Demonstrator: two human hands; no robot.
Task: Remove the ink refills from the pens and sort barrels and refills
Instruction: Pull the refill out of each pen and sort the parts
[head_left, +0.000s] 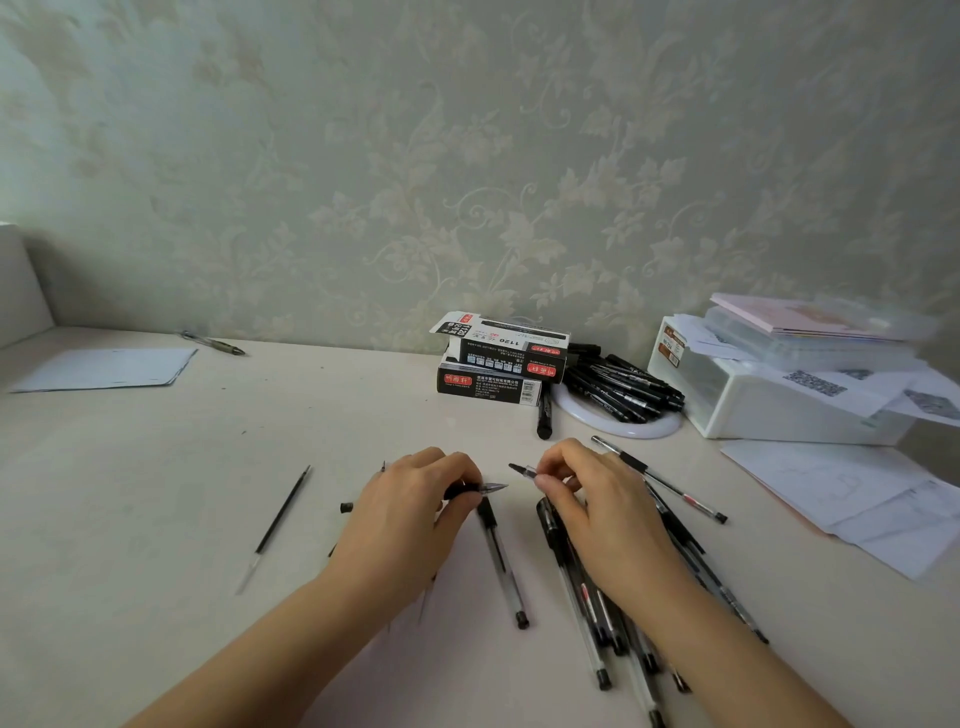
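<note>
My left hand (410, 514) grips a pen (480, 488) by its black grip, the clear pointed tip sticking out to the right. My right hand (597, 504) pinches a small clear pen cap (523, 471) a short way from that tip. A bare black refill (278, 522) lies alone on the table to the left. One clear-barrelled pen (501, 561) lies between my hands. A pile of several clear pens (587, 597) lies under and beside my right forearm, and another pen (675, 488) lies further right. A small black end piece (346, 507) sits left of my left hand.
Two stacked pen boxes (498, 364) stand at the back by the wall, next to a white ring (618, 426) bearing several black markers (623, 387). A white storage box (769, 395) with papers stands at the right. Loose sheets (852, 499) lie right, a sheet (104, 369) and a pen (213, 343) far left.
</note>
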